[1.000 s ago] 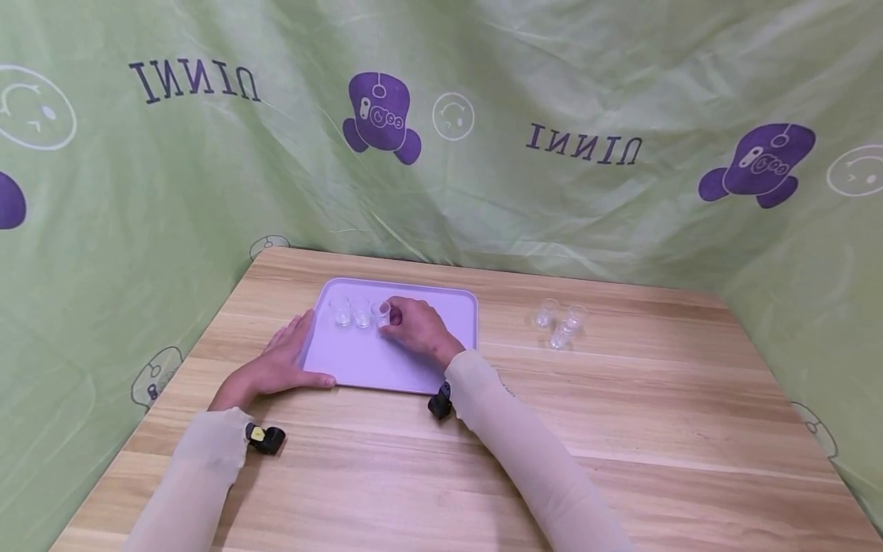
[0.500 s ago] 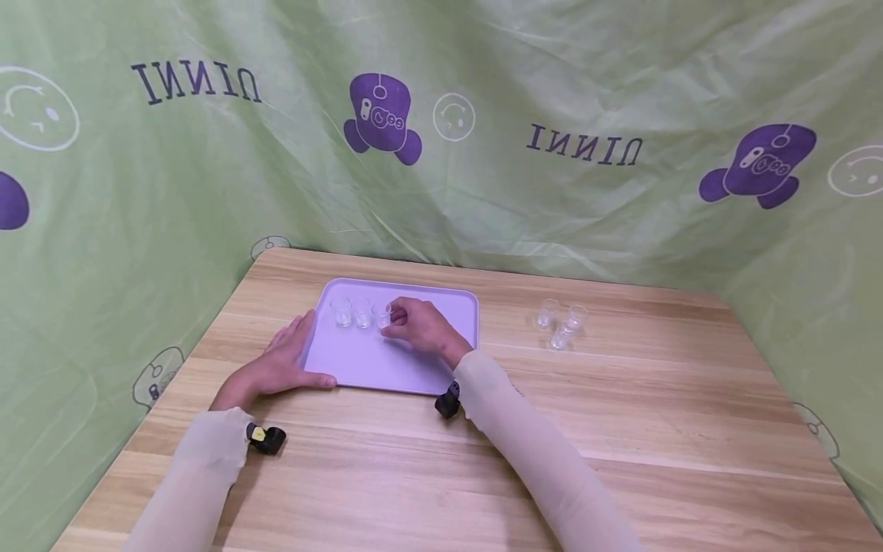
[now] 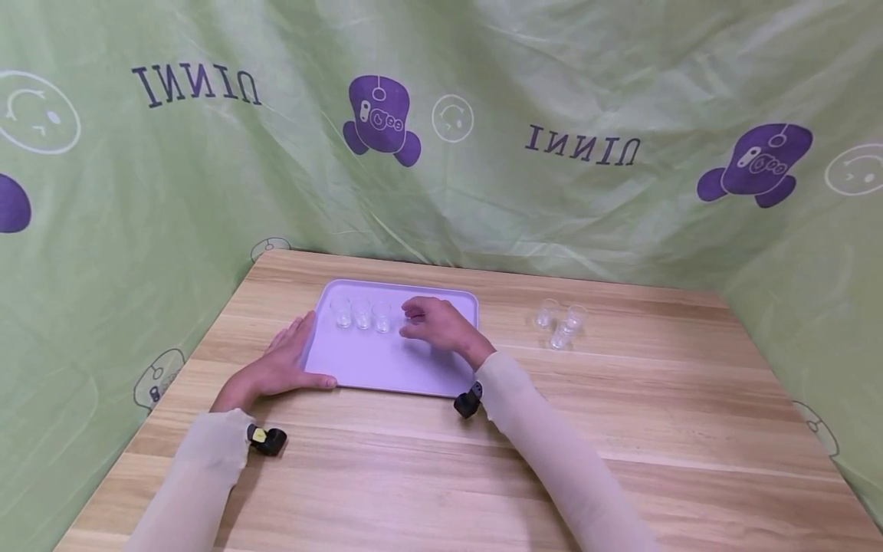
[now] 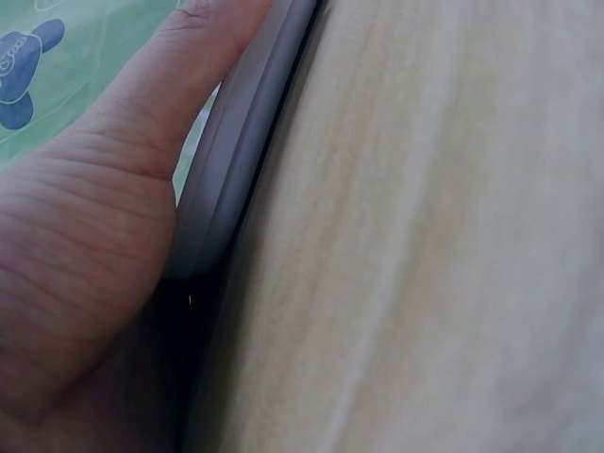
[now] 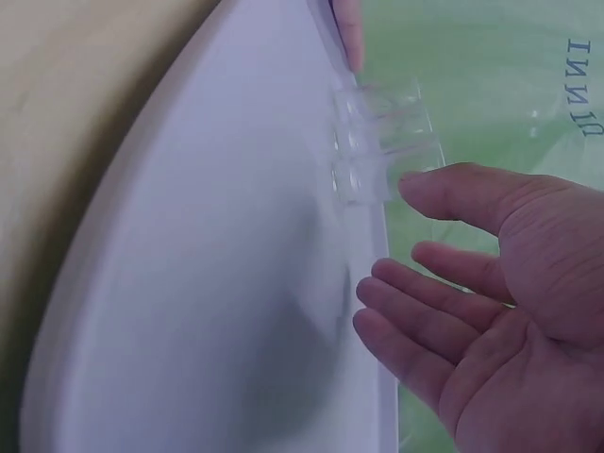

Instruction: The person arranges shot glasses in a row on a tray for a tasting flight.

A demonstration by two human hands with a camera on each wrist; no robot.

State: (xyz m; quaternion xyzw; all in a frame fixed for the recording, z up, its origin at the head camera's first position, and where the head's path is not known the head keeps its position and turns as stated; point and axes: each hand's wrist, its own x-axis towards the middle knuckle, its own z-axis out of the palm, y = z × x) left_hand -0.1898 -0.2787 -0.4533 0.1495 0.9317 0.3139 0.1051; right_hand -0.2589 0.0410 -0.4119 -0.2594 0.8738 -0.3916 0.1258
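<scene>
Three small clear shot glasses stand upright in a row on the lilac tray (image 3: 386, 368), near its back left. The rightmost shot glass (image 3: 382, 317) is the one closest to my right hand (image 3: 441, 323), which hovers over the tray with fingers spread and nothing in them. In the right wrist view, the thumb (image 5: 453, 193) overlaps that glass and the palm shows bare. My left hand (image 3: 286, 364) lies at the tray's left front corner, fingers along the left side and thumb on the front edge. The left wrist view shows the left thumb (image 4: 160, 94) against the tray's rim (image 4: 236, 142).
Three more clear shot glasses, one of them here (image 3: 562, 334), stand close together on the wooden table (image 3: 655, 399), right of the tray. A green printed cloth (image 3: 483, 207) hangs behind the table and along both sides.
My right hand has let go of the rightmost shot glass in the row and moved right, its fingers opening. That glass stays on the tray. My left hand has not moved.
</scene>
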